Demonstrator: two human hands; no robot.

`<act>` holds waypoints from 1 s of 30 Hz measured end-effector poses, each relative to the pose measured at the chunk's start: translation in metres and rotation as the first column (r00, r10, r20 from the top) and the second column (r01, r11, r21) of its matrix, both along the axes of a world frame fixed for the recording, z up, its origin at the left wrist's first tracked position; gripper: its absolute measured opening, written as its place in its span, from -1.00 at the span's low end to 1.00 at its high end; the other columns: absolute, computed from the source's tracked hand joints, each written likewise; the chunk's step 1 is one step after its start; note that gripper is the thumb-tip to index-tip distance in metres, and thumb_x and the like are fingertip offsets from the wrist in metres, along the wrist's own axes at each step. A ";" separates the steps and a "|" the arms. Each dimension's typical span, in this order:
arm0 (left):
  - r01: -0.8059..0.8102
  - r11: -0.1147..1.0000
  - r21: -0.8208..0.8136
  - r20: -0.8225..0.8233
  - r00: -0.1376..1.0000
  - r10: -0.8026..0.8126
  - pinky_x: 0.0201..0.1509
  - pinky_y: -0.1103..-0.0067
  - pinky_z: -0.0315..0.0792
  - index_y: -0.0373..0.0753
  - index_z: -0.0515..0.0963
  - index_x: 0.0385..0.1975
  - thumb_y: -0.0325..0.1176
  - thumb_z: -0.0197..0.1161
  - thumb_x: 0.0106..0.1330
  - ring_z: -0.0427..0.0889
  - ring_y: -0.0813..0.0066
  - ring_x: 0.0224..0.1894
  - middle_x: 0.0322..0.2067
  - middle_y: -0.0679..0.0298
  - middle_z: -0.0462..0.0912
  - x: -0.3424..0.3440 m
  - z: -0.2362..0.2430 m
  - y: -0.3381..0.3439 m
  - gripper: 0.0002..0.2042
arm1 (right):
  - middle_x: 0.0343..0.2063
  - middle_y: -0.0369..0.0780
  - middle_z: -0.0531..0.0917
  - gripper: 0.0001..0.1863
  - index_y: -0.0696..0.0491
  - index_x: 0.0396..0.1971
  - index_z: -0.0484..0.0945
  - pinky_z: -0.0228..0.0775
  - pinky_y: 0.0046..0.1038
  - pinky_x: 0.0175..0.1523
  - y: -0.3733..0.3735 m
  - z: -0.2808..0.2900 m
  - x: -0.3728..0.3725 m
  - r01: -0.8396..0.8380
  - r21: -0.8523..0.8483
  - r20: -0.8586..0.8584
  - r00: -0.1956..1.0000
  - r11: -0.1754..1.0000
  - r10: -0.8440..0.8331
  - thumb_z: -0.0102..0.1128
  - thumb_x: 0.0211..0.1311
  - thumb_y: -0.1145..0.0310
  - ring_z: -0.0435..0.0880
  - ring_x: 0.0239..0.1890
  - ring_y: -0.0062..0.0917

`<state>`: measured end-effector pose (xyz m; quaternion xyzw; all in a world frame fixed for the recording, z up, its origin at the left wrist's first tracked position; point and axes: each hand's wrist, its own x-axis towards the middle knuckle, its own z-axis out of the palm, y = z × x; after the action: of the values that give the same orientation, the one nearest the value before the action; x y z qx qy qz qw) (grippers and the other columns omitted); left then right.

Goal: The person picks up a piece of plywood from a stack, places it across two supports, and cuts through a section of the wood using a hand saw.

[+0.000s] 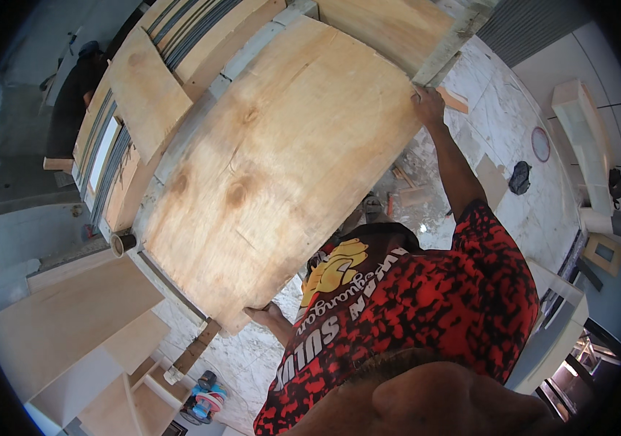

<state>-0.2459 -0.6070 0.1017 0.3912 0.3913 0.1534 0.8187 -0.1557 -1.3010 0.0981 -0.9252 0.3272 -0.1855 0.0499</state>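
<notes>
A large plywood sheet (281,160) with brown knots lies across a wooden-framed workbench, slanting over the middle of the view. My left hand (270,320) grips its near lower corner, with the thumb on the face and the other fingers mostly hidden beneath. At the far right corner, my right hand (428,105) is closed on the sheet's edge, the arm stretched out. My red and black patterned shirt (427,291) is close to the sheet's near side.
Behind the sheet, a smaller plywood piece (149,94) rests on stacked boards. A brown cup (123,243) sits by the bench edge. Cabinet panels (70,320) and a blue-red power tool (205,401) are lower left. A black bag (520,178) lies on the floor; a person (81,94) works upper left.
</notes>
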 end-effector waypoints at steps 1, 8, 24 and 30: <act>-0.004 1.000 -0.002 -0.022 1.000 0.004 0.03 0.46 0.40 -0.29 0.31 0.07 -0.09 -0.06 0.31 0.46 0.32 0.01 0.02 0.14 0.44 0.001 0.004 -0.001 -0.55 | -0.26 -0.08 0.53 -0.64 -0.13 -0.11 0.54 0.32 -0.12 -0.07 0.001 0.001 0.001 0.028 0.017 -0.087 0.996 0.999 -0.026 0.07 0.05 0.17 0.50 -0.13 -0.22; 0.133 0.977 -0.165 -0.225 0.960 -0.169 -0.30 0.50 0.49 -0.22 0.37 -0.02 0.07 -0.07 0.30 0.56 0.36 -0.25 -0.21 0.21 0.55 -0.007 0.010 0.015 -0.52 | -0.18 -0.02 0.53 -0.54 -0.03 -0.02 0.46 0.29 -0.21 0.05 0.013 -0.001 0.001 0.144 0.000 -0.105 0.984 0.990 -0.143 0.08 0.04 0.15 0.48 -0.07 -0.16; 0.918 -0.126 -0.376 -0.530 -0.324 -0.784 -0.42 0.56 0.46 -0.40 0.47 -0.36 0.17 -0.02 0.24 0.63 0.35 -0.47 -0.49 0.07 0.62 0.049 0.076 0.039 -0.41 | -0.23 0.01 0.57 -0.47 0.25 -0.08 0.45 0.35 -0.33 -0.03 0.022 -0.035 -0.041 0.049 0.090 0.312 0.947 0.995 -0.075 0.21 0.00 0.19 0.55 -0.19 -0.21; 0.896 -0.438 -0.074 -0.409 -0.428 -0.806 -0.41 0.72 0.33 -0.29 0.51 -0.27 -0.01 -0.01 0.32 0.49 0.61 -0.48 -0.47 0.32 0.56 0.117 0.076 -0.037 -0.60 | -0.33 -0.16 0.59 -0.39 0.33 -0.04 0.37 0.41 -0.54 -0.29 0.030 -0.026 -0.025 0.175 0.875 0.224 0.681 0.451 -0.697 0.33 -0.08 0.30 0.58 -0.39 -0.52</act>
<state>-0.1287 -0.6442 0.1775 0.6774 -0.0342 -0.5970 0.4284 -0.1808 -1.2711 0.0716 -0.5747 0.5823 -0.2860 0.4988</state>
